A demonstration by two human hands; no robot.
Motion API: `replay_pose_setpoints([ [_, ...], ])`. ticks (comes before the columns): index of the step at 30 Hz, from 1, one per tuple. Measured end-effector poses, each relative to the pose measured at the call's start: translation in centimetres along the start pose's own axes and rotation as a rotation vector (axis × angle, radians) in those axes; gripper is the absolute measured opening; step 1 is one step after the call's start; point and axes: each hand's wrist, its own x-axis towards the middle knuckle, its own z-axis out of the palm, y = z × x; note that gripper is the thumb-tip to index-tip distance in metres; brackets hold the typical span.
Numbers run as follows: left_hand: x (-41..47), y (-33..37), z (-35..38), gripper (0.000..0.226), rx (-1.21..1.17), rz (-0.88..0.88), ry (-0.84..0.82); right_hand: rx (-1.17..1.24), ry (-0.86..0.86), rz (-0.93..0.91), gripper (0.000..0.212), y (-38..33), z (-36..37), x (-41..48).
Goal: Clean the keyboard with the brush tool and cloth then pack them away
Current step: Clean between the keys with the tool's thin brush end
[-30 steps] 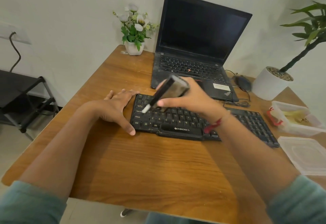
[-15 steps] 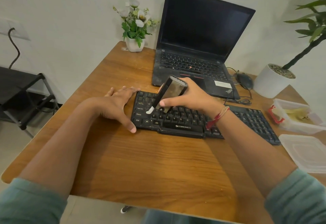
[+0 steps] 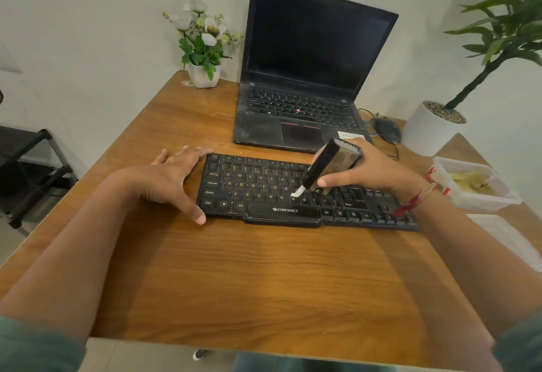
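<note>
On wooden desk [image 3: 264,277], black Zebronics keyboard [image 3: 252,185].

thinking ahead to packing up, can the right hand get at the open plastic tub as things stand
Probably yes: the tub sits lidless just right of the right hand, nothing between. That hand grips the brush tool, though.

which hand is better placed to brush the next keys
Right. The right hand grips the brush tool with its white tip down on the keyboard near N; the left hand lies flat against the keyboard's left end, bracing it.
</note>
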Motion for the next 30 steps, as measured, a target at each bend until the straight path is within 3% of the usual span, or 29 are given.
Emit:
replay_pose_setpoints([
  [7, -0.6, 0.9, -0.1, 0.159, -0.042, -0.033, -0.001, -0.038, 0.041, 0.018, 0.028, 1.9, -3.1, -3.5],
  [14, -0.4, 0.5, -0.1, 0.157, -0.017, -0.022, -0.021, -0.003, 0.032, 0.029, 0.032, 3.4, -4.0, -4.1],
  [19, -0.7, 1.0, -0.2, 0.159, -0.043, -0.029, -0.027, 0.066, 0.101, 0.103, 0.06, 5.4, -5.7, -5.3],
  [23, -0.8, 1.3, -0.3, 0.159, -0.044, -0.039, -0.028, 0.093, 0.12, 0.16, 0.035, 6.2, -7.6, -7.7],
  [27, -1.0, 1.5, -0.4, 0.165, -0.04, -0.028, -0.029, 0.132, 0.212, 0.186, 0.028, 5.8, -8.1, -8.7],
  [30, -1.2, 1.5, -0.3, 0.167, -0.039, -0.032, -0.027, 0.35, 0.256, 0.097, 0.031, 4.4, -6.8, -7.2],
])
